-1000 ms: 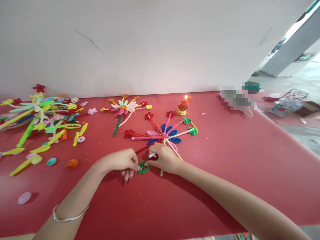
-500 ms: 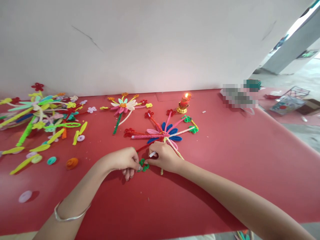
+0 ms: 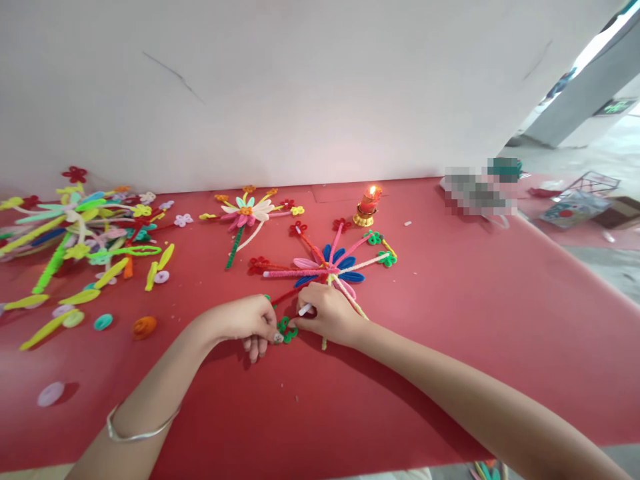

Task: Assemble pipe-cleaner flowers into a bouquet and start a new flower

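Note:
On the red table (image 3: 450,320) both my hands meet over a small green pipe-cleaner curl (image 3: 287,330). My left hand (image 3: 250,321) pinches the curl from the left, fingers closed. My right hand (image 3: 327,315) is closed too, gripping the curl from the right with a white stick end poking out between its fingers. Just behind my right hand lies a pipe-cleaner flower (image 3: 330,265) with blue and pink petals and red, pink and white stems tipped with small loops. A silver bangle (image 3: 135,432) is on my left wrist.
A lit red candle (image 3: 369,205) in a gold holder stands behind the flower. Another flower (image 3: 246,215) lies at centre-left. A heap of coloured pipe-cleaner pieces (image 3: 85,233) fills the left side, with loose coils (image 3: 144,327) nearby. A white wall runs along the back.
Both hands stay on the green curl with only tiny finger shifts; the view has drifted slightly.

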`<state>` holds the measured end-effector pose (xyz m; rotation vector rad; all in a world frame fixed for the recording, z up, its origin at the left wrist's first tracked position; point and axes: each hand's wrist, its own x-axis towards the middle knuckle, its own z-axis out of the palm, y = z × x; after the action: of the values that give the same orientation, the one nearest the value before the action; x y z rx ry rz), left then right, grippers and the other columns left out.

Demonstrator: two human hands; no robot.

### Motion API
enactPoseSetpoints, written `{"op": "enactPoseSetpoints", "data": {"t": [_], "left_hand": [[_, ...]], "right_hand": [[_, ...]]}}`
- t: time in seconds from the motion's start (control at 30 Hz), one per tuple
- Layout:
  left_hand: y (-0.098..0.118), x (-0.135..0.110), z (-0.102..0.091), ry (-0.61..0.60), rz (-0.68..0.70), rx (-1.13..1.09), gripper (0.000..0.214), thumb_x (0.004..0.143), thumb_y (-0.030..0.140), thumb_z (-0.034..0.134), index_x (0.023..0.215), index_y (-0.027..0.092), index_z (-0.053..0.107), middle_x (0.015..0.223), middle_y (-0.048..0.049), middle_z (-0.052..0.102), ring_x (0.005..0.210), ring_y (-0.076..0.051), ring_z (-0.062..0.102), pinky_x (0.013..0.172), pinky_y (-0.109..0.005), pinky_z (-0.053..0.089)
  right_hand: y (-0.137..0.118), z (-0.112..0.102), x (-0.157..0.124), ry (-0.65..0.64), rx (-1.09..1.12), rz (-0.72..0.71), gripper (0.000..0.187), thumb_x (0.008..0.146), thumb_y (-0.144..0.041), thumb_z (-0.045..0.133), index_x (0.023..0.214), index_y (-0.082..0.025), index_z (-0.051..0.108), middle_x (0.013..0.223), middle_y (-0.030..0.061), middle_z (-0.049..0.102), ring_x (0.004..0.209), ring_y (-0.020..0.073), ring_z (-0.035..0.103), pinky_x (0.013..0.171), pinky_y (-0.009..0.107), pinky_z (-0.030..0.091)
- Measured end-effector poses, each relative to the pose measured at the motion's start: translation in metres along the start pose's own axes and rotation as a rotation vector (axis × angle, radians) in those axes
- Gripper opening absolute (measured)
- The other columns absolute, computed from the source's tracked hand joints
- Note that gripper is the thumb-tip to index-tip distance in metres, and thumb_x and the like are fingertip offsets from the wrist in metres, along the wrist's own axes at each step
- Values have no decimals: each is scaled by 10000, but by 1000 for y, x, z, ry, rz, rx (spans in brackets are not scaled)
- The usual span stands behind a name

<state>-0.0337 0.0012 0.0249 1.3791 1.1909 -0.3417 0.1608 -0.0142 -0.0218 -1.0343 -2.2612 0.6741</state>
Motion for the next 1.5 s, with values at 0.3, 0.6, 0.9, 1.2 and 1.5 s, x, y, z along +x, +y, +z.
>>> {"op": "enactPoseSetpoints", "data": {"t": [0.3, 0.6, 0.9, 1.2, 1.5], "left_hand": [[-7, -4, -6, -33, 50, -99, 358, 618, 477, 687, 637, 137, 575, 552, -20, 633, 430, -129, 587, 474, -240, 454], [5, -21, -12, 387, 328, 71, 361, 765, 514, 546, 740, 155, 574, 620, 6, 580, 502, -97, 518, 490, -213, 391], [4, 3, 0, 812, 484, 445, 189, 790, 345, 554, 867, 185, 619, 845, -28, 593, 761, -157, 555, 680, -256, 422], [2, 9, -1, 954, 381, 729, 175, 852, 248, 474, 862, 191, 639, 922, -60, 608, 903, -209, 574, 747, -294, 435], [-10, 15, -12, 1092, 313, 829, 191, 861, 257, 451, 853, 206, 635, 921, -54, 621, 856, -200, 578, 617, -266, 401]], "right_hand": [[10, -9, -4, 218, 154, -124, 214, 855, -223, 488, 659, -205, 402, 835, 54, 597, 772, 147, 522, 714, 274, 404], [48, -87, -11, 273, -236, 218, 138, 765, -200, 447, 633, -201, 408, 632, 7, 490, 602, 135, 441, 582, 243, 319], [60, -86, -23, 51, -294, 364, 167, 747, -191, 452, 596, -204, 381, 537, -28, 442, 502, 107, 391, 492, 228, 232], [55, -67, -18, 51, -270, 215, 141, 720, -129, 438, 596, -194, 421, 538, -36, 426, 500, 99, 368, 508, 224, 226], [55, -54, -21, 96, -325, 181, 130, 747, -170, 440, 629, -193, 488, 521, -23, 462, 473, 99, 385, 500, 222, 207]]}}
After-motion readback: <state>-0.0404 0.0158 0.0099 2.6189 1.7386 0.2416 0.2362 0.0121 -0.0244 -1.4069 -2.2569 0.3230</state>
